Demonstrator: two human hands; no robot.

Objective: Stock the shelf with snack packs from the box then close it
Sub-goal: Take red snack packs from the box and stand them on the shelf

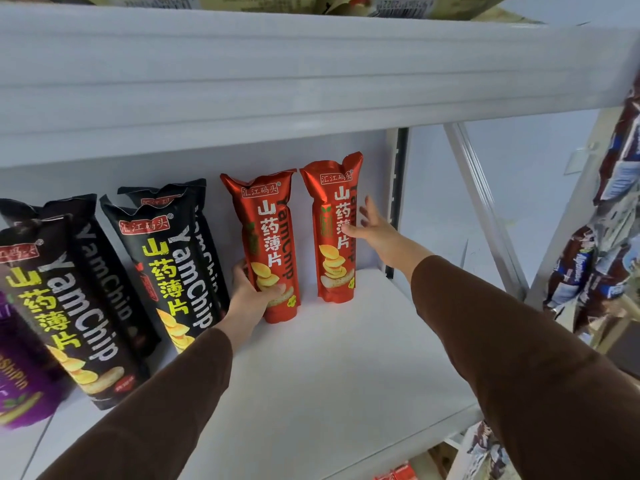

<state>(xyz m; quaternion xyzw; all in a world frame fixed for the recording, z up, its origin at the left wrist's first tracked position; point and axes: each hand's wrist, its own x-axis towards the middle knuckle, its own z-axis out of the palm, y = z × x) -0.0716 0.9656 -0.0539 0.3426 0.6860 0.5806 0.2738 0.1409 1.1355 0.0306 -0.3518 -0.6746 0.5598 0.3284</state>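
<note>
- The left hand (251,296) grips the lower part of a red pack (273,244) — thumb across the front, fingers curled round its left side. The pack stands upright on the white shelf (329,368), near the back wall.
- The right hand (372,228) is spread, fingers straight, with its fingertips on the right edge of a second red pack (330,233); it holds nothing. That pack stands upright just left of this hand, a narrow gap away from the gripped one.
- Just left of the left hand lean the black packs (173,271), tilted, their tops back toward the wall; the nearest one touches the wrist or sits right against it — I cannot tell which.
- Further left of that hand, at the shelf's edge, sits a purple pack (20,386), partly cut off.
- Both arms wear brown sleeves (502,341).
- Above both hands runs the upper shelf (311,81), with packets on top of it.
- Right of the right hand, beyond the shelf's upright, hang dark brown-and-blue bags (588,265), blurred.
</note>
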